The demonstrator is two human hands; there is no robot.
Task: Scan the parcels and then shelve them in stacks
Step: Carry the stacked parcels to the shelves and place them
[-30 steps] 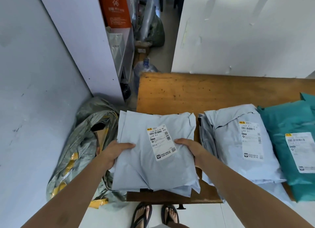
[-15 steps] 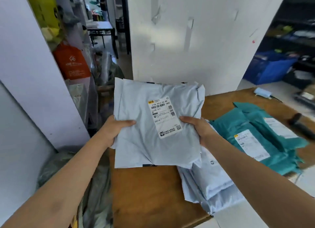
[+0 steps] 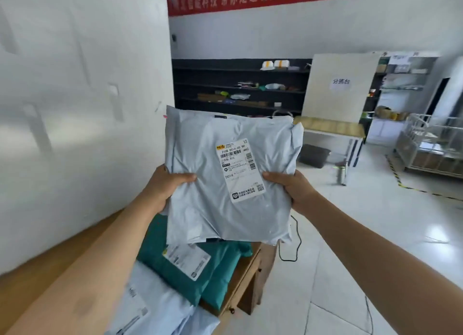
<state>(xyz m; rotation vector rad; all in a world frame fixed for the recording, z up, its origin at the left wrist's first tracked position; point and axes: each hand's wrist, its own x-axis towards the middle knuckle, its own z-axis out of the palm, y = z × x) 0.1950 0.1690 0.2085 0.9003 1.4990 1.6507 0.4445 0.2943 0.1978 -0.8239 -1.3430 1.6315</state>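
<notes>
A stack of light grey parcels, white label facing up, is held in the air in front of me. My left hand grips its left edge, thumb on top. At the opposite edge my right hand grips the same way. Below them, teal parcels and more grey parcels lie on the wooden table. Dark wall shelves with a few items stand at the far side of the room.
A white partition wall rises on my left behind the table. A black cable hangs off the table's end. Further off stand a small bench, a white board with a sign and a metal cage cart. Pale tiled floor spreads to the right.
I have lifted the grey parcel stack off the table and turned right, so the room with the dark shelves is now ahead. Both hands keep the same grip.
</notes>
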